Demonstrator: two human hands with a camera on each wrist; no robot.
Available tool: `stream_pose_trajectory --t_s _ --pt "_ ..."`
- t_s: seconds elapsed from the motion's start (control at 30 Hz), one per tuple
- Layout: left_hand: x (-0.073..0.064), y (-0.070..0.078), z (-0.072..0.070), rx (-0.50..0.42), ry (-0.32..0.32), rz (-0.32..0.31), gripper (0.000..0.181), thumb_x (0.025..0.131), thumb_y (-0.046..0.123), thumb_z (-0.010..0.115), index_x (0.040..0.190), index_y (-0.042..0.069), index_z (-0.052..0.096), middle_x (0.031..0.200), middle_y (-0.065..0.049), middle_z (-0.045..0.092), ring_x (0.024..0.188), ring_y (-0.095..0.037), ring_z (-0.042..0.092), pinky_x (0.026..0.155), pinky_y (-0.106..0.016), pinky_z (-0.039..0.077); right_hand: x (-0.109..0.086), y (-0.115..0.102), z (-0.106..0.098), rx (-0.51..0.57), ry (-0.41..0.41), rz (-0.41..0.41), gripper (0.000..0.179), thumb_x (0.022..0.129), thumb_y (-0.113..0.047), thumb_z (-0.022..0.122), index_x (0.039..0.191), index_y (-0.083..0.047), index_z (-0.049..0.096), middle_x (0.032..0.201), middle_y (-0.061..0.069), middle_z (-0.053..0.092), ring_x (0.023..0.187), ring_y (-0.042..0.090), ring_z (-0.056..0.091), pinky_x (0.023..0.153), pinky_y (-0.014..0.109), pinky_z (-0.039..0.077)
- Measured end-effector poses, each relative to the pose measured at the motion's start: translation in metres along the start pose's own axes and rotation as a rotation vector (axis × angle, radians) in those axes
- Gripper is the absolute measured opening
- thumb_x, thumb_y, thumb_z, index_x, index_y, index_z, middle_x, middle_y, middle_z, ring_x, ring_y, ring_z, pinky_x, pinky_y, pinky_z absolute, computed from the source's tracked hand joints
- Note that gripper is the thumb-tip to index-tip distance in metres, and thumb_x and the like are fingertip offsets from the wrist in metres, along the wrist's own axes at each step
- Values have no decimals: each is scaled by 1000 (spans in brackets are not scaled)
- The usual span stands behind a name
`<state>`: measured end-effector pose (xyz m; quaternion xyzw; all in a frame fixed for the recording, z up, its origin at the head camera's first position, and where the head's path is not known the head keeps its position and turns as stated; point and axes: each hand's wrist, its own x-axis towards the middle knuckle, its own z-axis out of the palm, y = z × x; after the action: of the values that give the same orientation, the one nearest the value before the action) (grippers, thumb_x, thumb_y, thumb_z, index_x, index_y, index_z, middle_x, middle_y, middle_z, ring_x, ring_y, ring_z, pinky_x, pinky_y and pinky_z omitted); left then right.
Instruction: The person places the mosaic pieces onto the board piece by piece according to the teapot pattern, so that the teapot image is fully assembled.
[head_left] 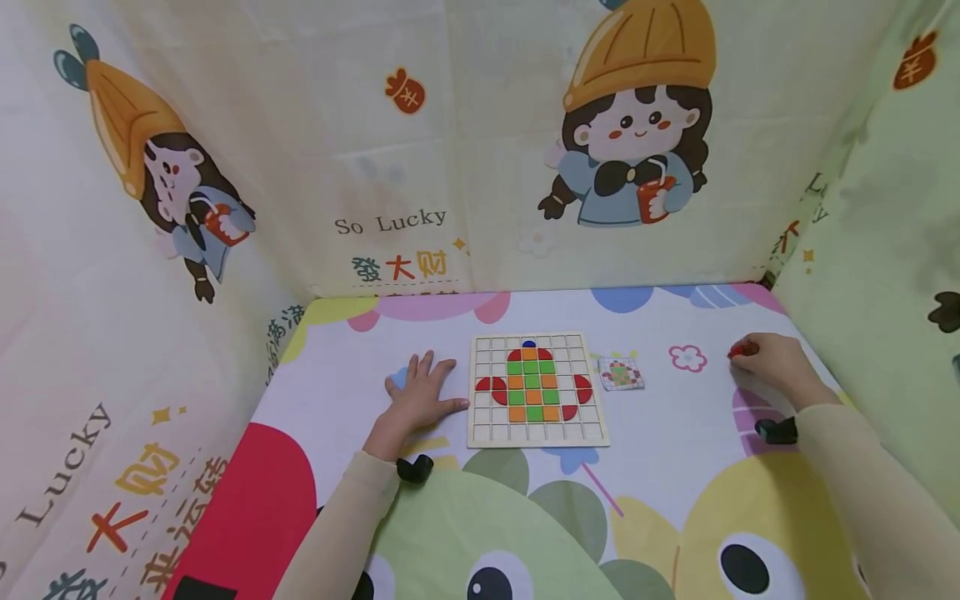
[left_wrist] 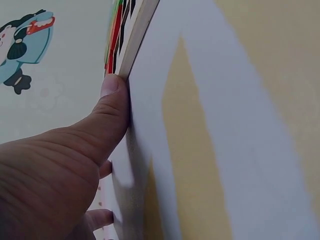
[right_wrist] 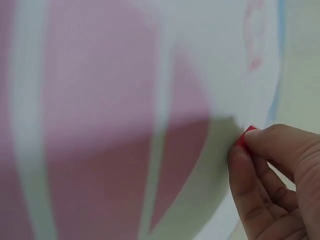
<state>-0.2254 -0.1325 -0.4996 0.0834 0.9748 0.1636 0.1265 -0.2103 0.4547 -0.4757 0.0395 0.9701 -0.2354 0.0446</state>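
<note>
A pale square grid board [head_left: 491, 435] lies flat on the table. Green and orange square tiles [head_left: 533, 382] form a block in its middle, with red quarter-round tiles [head_left: 582, 388] at the sides and a blue piece [head_left: 528, 343] on top, much like a teapot. My left hand [head_left: 417, 400] rests on the table, fingers spread; its thumb [left_wrist: 114, 92] touches the board's left edge. Far to the right, my right hand [head_left: 780, 364] pinches a small red tile [right_wrist: 250, 129] between thumb and index finger, mostly covered by the fingertips.
Right beside the board lies a small picture card [head_left: 621, 374] with a similar coloured pattern. A cartoon-print cloth [head_left: 660, 417] covers the table. Printed curtains [head_left: 495, 242] hang behind and at both sides, the right one [head_left: 885, 275] close to my right arm.
</note>
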Motion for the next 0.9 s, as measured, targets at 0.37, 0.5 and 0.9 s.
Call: stream_pose_trajectory --t_s 0.37,0.5,0.9 --pt "2 -1 3 -6 1 -4 91 87 66 71 162 30 34 175 -13 8 160 -44 -4 111 -86 -3 13 -58 11 212 -57 -25 39 98 -25 72 119 2 52 113 28 65 95 31 61 69 26 51" --pt "2 -2 3 -4 3 -4 90 87 66 71 161 30 34 175 -14 8 160 -44 -3 110 -86 -3 17 -82 20 230 -87 -60 32 99 -25 70 116 -1 58 113 24 66 97 32 58 70 29 54" --pt "3 -2 3 1 1 -4 90 87 67 70 161 31 34 175 -13 8 160 -43 -4 110 -86 -3 25 -146 57 308 -141 -184 25 96 -21 73 115 -4 69 106 13 71 99 27 61 80 30 51"
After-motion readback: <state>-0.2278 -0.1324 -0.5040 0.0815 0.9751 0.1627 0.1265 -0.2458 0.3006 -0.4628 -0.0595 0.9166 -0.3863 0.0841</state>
